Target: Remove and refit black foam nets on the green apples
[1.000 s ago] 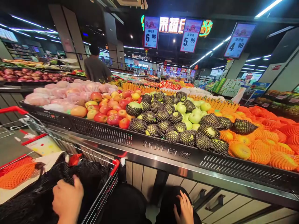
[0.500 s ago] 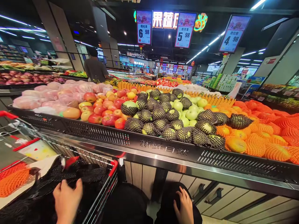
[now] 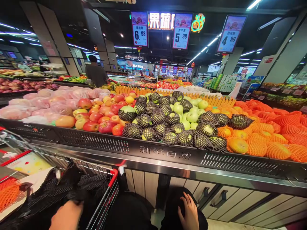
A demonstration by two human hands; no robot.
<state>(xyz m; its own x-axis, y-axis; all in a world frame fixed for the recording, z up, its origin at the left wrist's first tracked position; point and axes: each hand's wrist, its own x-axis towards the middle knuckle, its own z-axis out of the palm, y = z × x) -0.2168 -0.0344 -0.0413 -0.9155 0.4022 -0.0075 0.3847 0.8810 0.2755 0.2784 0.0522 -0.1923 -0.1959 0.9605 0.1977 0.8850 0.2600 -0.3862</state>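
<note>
My left hand [image 3: 66, 215] rests on the black netting [image 3: 59, 188] in the cart [image 3: 112, 179] — fingers hidden, cannot tell; right hand [image 3: 190, 214] lies slack on my knee, farther off.

Our left hand [image 3: 66, 216] reached forward low at the frame's bottom, fingers curled downward. Our right hand [image 3: 190, 214] lay flat, fingers spread, on our knee.

Both hands are bare, with no gloves, rings or a watch to see. The left hand [image 3: 66, 216] shows no sleeve at its wrist, and neither does the right hand [image 3: 190, 213]. The legs below are covered in plain black cloth.
</note>
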